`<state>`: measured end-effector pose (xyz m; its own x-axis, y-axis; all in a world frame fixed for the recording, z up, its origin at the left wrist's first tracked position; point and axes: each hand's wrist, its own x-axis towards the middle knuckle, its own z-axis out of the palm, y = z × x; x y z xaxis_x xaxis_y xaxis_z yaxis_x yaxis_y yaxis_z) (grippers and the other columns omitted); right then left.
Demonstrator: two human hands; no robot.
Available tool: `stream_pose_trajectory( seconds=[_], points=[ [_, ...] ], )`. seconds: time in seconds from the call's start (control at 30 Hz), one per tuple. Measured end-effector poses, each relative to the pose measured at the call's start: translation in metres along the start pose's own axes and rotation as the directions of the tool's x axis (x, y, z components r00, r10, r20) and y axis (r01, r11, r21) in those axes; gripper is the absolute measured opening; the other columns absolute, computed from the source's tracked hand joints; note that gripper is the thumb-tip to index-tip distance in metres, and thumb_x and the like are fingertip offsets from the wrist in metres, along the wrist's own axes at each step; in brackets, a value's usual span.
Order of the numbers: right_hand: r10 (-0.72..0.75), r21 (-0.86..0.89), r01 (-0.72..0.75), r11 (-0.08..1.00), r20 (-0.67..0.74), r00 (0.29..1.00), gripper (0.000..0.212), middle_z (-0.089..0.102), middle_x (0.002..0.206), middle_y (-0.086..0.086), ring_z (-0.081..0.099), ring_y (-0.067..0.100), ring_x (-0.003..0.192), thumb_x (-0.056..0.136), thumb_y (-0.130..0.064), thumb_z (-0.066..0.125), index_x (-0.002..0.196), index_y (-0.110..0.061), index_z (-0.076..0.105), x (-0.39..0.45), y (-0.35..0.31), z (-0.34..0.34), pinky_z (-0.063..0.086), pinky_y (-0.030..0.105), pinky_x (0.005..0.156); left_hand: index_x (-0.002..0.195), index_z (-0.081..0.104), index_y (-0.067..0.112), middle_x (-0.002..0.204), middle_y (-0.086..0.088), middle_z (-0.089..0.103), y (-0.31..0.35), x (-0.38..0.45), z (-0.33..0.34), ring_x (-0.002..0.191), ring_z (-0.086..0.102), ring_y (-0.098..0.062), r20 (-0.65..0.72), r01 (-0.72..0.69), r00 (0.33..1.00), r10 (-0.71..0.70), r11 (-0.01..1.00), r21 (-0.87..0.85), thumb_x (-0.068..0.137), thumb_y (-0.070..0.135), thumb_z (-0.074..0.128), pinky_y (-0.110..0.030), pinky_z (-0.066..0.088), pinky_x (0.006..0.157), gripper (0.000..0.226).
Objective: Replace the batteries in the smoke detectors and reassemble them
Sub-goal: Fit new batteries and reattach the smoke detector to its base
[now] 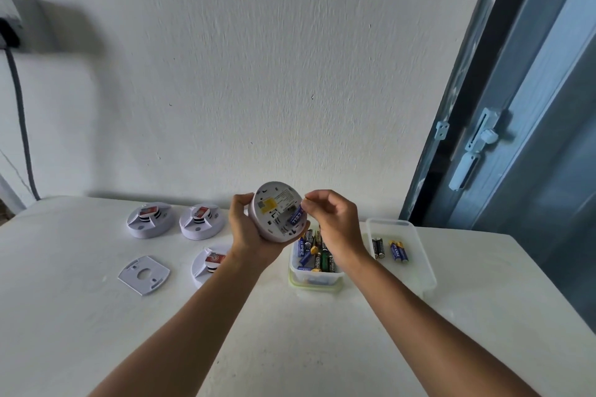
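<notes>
Left hand (pixel 246 229) raised above the desk (pixel 96 332), forearm reaching up from the lower left, fingers and thumb wrapped round the rim of a round white smoke detector (pixel 276 214). Detector tilted, underside turned toward the camera, yellow label and open battery bay showing. Right hand (pixel 332 222) level with it, forearm coming from the lower right, wrist bent, fingertips pinching a blue battery (pixel 297 215) at the bay on the detector's right side; whether seated or partly out cannot be told. Beneath the hands, a clear container (pixel 314 280) full of mixed batteries, and just to its right a shallower clear tray (pixel 419 255) with a few more. Two more detectors (pixel 150 220) (pixel 201 221) side by side near the wall on the left, a third (pixel 209 263) partly hidden behind the left wrist. Flat white mounting plate (pixel 144 274) lying alone at the front left.
</notes>
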<state>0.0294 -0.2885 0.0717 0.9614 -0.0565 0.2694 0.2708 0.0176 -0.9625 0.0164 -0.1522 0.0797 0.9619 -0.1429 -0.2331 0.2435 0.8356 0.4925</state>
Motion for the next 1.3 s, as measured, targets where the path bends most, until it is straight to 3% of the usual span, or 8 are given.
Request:
stream_pose_trajectory(
  seconds=[0.1,0.23,0.43,0.57,0.73,0.93,1.13,1.3],
  points=[
    [-0.071,-0.185,0.066,0.980,-0.017,0.997,0.004,0.069,0.085,0.004,0.064,0.019,0.078,0.080,-0.017,0.077,0.079,-0.018,0.073,-0.001,0.004,-0.001,0.054,0.028,0.072,0.104,0.067,0.008,0.110,-0.021,0.062,0.001,-0.002,0.003,0.104,0.056,-0.038,0.001,-0.006,1.000,0.006,1.000,-0.015,0.087,0.044,0.038,-0.054,0.040,0.100,0.049],
    [-0.344,-0.410,0.326,0.852,0.032,0.938,0.010,0.058,0.084,0.001,0.055,0.002,0.076,0.085,-0.018,0.073,0.082,-0.008,0.073,-0.006,0.008,0.002,0.043,0.012,0.066,0.103,0.067,0.009,0.105,-0.019,0.063,0.003,-0.005,0.008,0.099,0.058,-0.036,0.010,-0.020,1.000,0.020,1.000,0.017,0.087,0.045,0.036,-0.051,0.043,0.094,0.050],
    [-0.390,-0.646,0.506,0.572,0.328,0.860,0.045,0.060,0.113,0.006,0.057,0.022,0.100,0.094,-0.038,0.041,0.112,-0.009,0.071,-0.025,0.009,-0.003,0.050,0.032,0.079,0.104,0.065,0.010,0.103,-0.017,0.062,0.010,-0.007,0.009,0.094,0.058,-0.033,-0.041,-0.028,0.999,0.031,0.997,0.066,0.085,0.045,0.036,-0.043,0.047,0.081,0.049],
    [-0.258,-0.661,0.514,0.546,0.451,0.854,0.049,0.057,0.123,0.006,0.054,0.022,0.105,0.089,-0.029,0.034,0.122,-0.012,0.066,-0.022,0.005,-0.009,0.046,0.035,0.087,0.103,0.064,0.010,0.103,-0.017,0.060,0.011,-0.006,0.008,0.094,0.056,-0.033,-0.064,-0.020,0.998,0.023,0.998,0.057,0.086,0.044,0.037,-0.046,0.046,0.086,0.047],
    [-0.246,-0.601,0.327,0.729,0.216,0.945,0.029,0.068,0.098,0.012,0.064,0.023,0.087,0.085,0.008,0.047,0.099,-0.002,0.070,0.009,0.008,-0.024,0.052,0.033,0.076,0.102,0.066,0.012,0.108,-0.017,0.062,0.013,-0.009,0.004,0.105,0.055,-0.037,-0.052,-0.027,0.998,0.029,0.999,0.039,0.086,0.041,0.040,-0.055,0.046,0.088,0.042],
    [0.371,-0.854,0.371,0.364,0.498,0.783,0.039,0.063,0.117,0.007,0.056,0.024,0.109,0.084,0.005,0.044,0.110,-0.011,0.067,0.019,0.040,-0.016,0.047,0.034,0.086,0.104,0.067,0.013,0.115,-0.019,0.062,0.013,-0.011,-0.006,0.110,0.054,-0.040,-0.089,-0.001,0.996,0.002,1.000,0.009,0.085,0.041,0.043,-0.059,0.047,0.088,0.041],
    [0.276,-0.811,0.575,0.109,0.580,0.766,0.023,0.056,0.110,0.012,0.050,0.029,0.104,0.081,0.006,0.053,0.098,-0.006,0.064,0.017,0.056,-0.004,0.037,0.032,0.069,0.105,0.067,0.014,0.117,-0.020,0.061,0.013,-0.012,-0.009,0.110,0.054,-0.040,-0.119,0.005,0.993,-0.004,1.000,0.008,0.085,0.041,0.043,-0.059,0.047,0.087,0.041],
    [0.279,-0.790,0.610,0.064,0.601,0.749,0.016,0.056,0.108,0.011,0.049,0.028,0.104,0.083,0.001,0.057,0.094,-0.007,0.065,0.020,0.061,-0.005,0.037,0.032,0.069,0.104,0.067,0.014,0.117,-0.020,0.061,0.016,-0.012,-0.011,0.115,0.053,-0.040,-0.124,0.004,0.992,-0.004,1.000,-0.002,0.085,0.041,0.044,-0.059,0.046,0.089,0.040]
  ],
)
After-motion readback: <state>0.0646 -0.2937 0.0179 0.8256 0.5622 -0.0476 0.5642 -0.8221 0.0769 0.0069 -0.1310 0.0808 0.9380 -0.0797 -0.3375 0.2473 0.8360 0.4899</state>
